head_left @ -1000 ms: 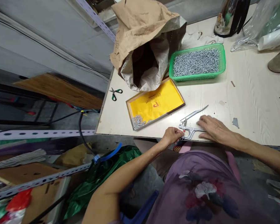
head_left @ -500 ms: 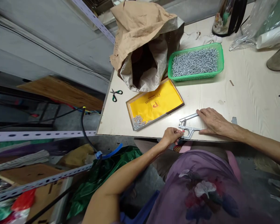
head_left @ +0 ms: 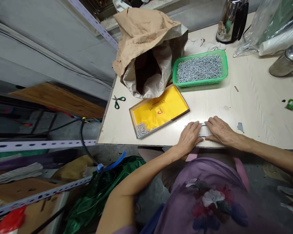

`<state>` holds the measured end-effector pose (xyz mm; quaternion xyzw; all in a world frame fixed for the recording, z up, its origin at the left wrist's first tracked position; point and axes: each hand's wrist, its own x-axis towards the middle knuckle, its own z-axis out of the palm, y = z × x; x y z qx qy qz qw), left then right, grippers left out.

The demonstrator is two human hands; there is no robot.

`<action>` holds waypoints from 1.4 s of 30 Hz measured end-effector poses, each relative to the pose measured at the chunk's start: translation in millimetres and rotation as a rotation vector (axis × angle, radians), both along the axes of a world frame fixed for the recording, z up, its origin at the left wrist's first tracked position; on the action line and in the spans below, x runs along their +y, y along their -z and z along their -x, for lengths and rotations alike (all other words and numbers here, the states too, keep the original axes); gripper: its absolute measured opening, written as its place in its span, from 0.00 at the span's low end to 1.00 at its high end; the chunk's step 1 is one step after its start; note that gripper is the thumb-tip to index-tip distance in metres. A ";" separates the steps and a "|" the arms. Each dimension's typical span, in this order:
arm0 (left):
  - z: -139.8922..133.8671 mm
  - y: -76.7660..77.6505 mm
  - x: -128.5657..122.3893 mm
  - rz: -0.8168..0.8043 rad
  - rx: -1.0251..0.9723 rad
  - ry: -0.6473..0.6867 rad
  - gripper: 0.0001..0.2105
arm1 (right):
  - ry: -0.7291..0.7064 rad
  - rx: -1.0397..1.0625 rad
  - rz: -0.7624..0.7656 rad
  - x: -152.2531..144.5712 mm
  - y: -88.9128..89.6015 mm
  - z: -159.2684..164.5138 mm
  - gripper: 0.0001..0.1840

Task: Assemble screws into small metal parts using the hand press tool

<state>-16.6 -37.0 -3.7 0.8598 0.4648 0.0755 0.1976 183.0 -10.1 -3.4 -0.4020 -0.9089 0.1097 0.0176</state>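
In the head view, the left forearm slants up from the lower edge, and the left hand (head_left: 189,138) is closed over one end of a silver hand tool (head_left: 203,124), palm down at the table's near edge. The right forearm comes in from the right; the right hand (head_left: 218,130) grips the tool's two arms, fingers over the upper one, thumb at the lower, with a gap between the arms.

The inside of the paper sack (head_left: 146,29) is dark. The left hand hides the tool's head, the right hand covers the arms' ends, and a clear plastic bag (head_left: 278,29) is cut off at the right.

A grey wall (head_left: 46,48) and wooden board (head_left: 58,100) stand left of the pale table (head_left: 258,97). On it, left to right: green-handled scissors (head_left: 116,101); a yellow-lined tray (head_left: 169,105), screws (head_left: 142,129) in its near left corner; a green basket (head_left: 200,84) full of similar screws; a shiny kettle (head_left: 228,22); a steel flask (head_left: 280,66); a green wrapper (head_left: 292,104).
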 end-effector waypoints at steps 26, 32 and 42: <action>-29.8 -2.4 40.9 0.101 0.202 -0.007 0.06 | -0.017 -0.078 -0.019 26.9 1.3 -2.7 0.08; -29.5 29.1 7.8 -0.089 -0.004 -0.085 0.19 | -0.134 -0.012 0.081 54.4 1.2 -18.1 0.25; -42.7 55.7 -32.5 -0.115 -0.158 0.018 0.19 | 0.041 -0.086 -0.049 78.9 -7.3 3.9 0.13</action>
